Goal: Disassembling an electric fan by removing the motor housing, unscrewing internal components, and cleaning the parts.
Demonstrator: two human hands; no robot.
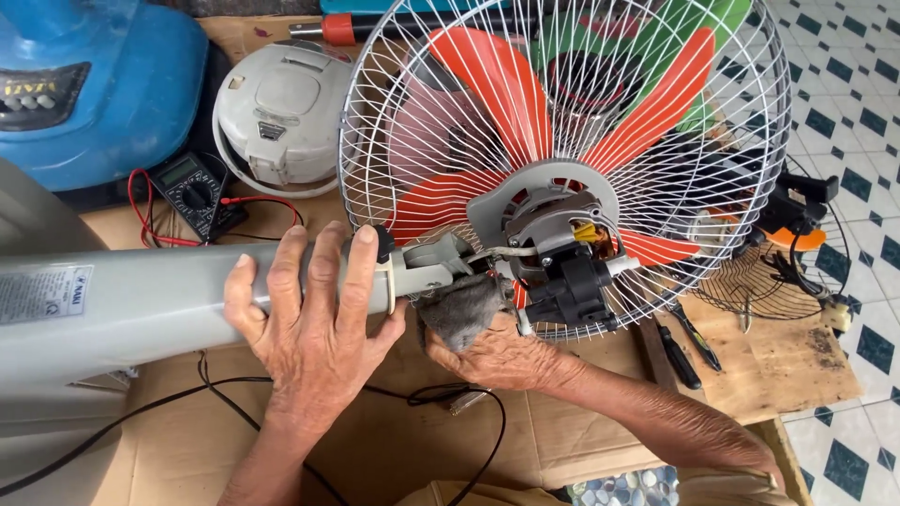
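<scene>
While the left hand (314, 323) grips the grey stand (122, 314), a white label (39, 293) faces up.

— What do the hands hold?
— The left hand (314, 323) grips the grey fan neck (187, 305) from above. The right hand (492, 351) presses a grey rag (464, 309) beneath the bare motor (558, 248).
— And around them?
— The wire guard (562, 159) with orange blades (497, 94) lies over cardboard (394, 440); a multimeter (192, 192) and a white rice cooker (277, 117) sit beyond.
</scene>
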